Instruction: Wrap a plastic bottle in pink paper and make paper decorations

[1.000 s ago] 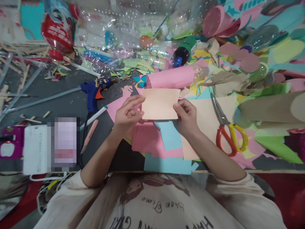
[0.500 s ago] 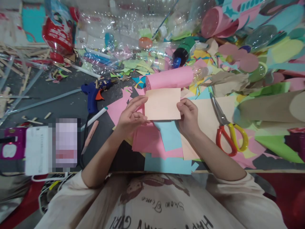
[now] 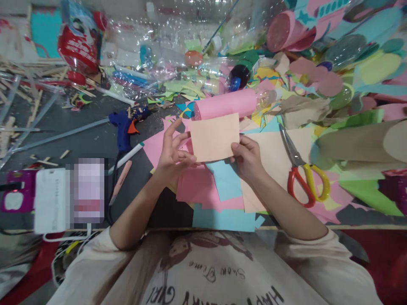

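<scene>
A small cream paper rectangle (image 3: 215, 137) is held up between my two hands, slightly tilted. My right hand (image 3: 249, 154) pinches its lower right edge between thumb and fingers. At the left edge, my left hand (image 3: 174, 152) has its index finger raised off the sheet, while its thumb and lower fingers stay at the lower left corner. Right behind the sheet lies a bottle wrapped in pink paper (image 3: 227, 103), its clear neck pointing right. Below are pink sheets (image 3: 195, 184) and a light blue sheet (image 3: 227, 180); a larger cream sheet (image 3: 276, 148) lies to the right.
Scissors (image 3: 297, 159) with red and yellow handles lie on the right. A blue glue gun (image 3: 124, 131), a marker (image 3: 129, 156) and a phone (image 3: 89, 190) are on the left. Plastic bottles (image 3: 78, 46) and paper scraps (image 3: 270, 74) crowd the back.
The cream paper has shifted slightly left and tilted, its right side higher. My left index finger has lifted off the sheet. My right hand's grip has moved down toward the lower edge.
</scene>
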A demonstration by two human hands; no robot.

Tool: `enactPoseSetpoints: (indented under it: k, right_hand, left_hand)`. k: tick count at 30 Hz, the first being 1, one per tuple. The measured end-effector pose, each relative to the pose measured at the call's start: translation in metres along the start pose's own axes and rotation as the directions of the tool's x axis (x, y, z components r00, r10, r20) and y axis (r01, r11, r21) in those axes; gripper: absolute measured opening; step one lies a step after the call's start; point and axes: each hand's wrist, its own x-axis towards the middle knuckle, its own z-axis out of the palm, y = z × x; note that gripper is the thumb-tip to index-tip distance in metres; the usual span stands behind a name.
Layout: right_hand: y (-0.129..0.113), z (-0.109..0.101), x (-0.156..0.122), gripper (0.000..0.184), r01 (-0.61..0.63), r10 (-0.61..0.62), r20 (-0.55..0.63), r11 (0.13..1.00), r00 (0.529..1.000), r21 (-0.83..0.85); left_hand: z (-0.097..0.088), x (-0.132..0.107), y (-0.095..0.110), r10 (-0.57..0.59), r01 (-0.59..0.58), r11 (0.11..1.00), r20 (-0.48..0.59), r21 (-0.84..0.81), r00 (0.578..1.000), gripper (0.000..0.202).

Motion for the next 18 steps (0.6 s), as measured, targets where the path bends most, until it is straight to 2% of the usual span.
enactPoseSetpoints:
  k: [5,12,18]
  right_hand:
    - [0.003,-0.004,-0.001,0.045,0.030,-0.030,-0.002,0.998,1.000,-0.056]
    - [0.004,-0.004,-0.003,0.041,-0.029,0.028,-0.012,0.999,1.000,-0.034]
    - [0.002,-0.001,0.000,0.051,-0.050,0.049,-0.047,0.998,0.998,-0.032]
  left_hand:
    - [0.002,-0.001,0.004,-0.031,0.034,0.998,0.049,-0.049,0.998,0.062]
    - [0.005,-0.005,0.011,-0.047,0.049,0.998,0.053,-0.038,0.997,0.055]
    - [0.005,-0.004,0.014,-0.042,0.047,0.998,0.113,-0.039,0.993,0.023]
